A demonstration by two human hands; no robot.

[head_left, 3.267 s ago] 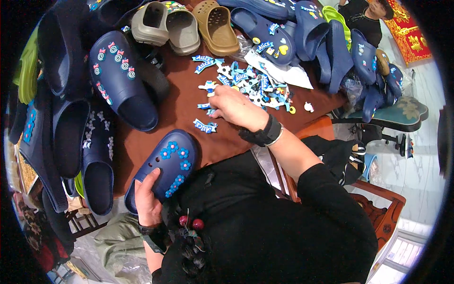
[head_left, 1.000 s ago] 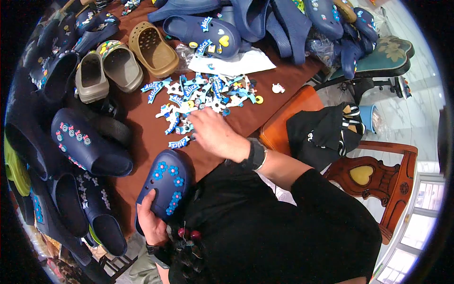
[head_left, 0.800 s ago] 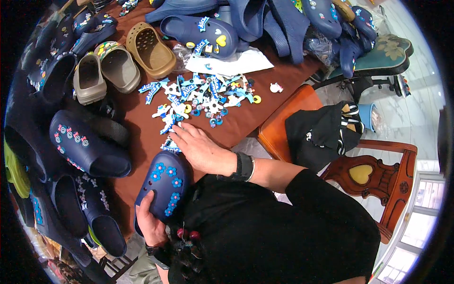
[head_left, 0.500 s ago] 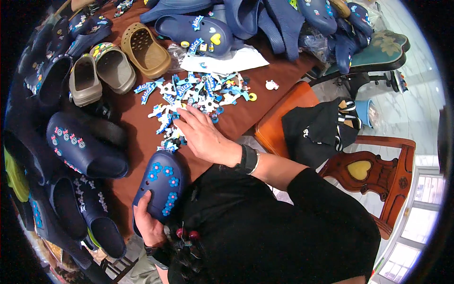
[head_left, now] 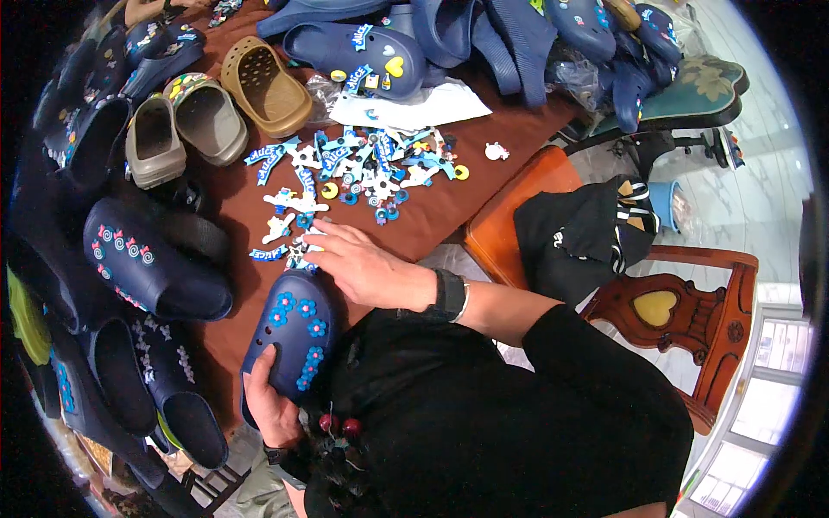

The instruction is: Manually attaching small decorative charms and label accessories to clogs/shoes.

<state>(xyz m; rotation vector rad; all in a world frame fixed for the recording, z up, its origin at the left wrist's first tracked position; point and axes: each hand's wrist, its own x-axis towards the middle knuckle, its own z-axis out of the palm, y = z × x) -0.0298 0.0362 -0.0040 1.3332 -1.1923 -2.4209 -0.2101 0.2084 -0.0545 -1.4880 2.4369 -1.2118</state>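
Note:
My left hand (head_left: 275, 407) grips a navy clog (head_left: 289, 337), its thumb lying on the upper. Blue flower charms with pink centres run along both sides of that clog, and a few bare holes show between them. Just beyond its toe, my right hand (head_left: 370, 266) reaches in with fingers stretched out and touching a few loose charms (head_left: 292, 250). The fingertips partly cover these charms. Farther off lies the larger pile of shoe charms (head_left: 380, 164), in blue, white and yellow, some shaped like ribbons with lettering.
On the brown tablecloth (head_left: 432, 220) stand a tan clog (head_left: 268, 86), grey clogs (head_left: 210, 129) and a navy clog with swirl charms (head_left: 155, 263). A decorated navy clog (head_left: 354, 56) rests by a white sheet (head_left: 410, 105). A wooden chair (head_left: 691, 319) stands at right.
My right hand has slid from the main pile toward me and the clog's toe. Some charms have shifted nearer, and the pile has spread apart. My left hand keeps its grip.

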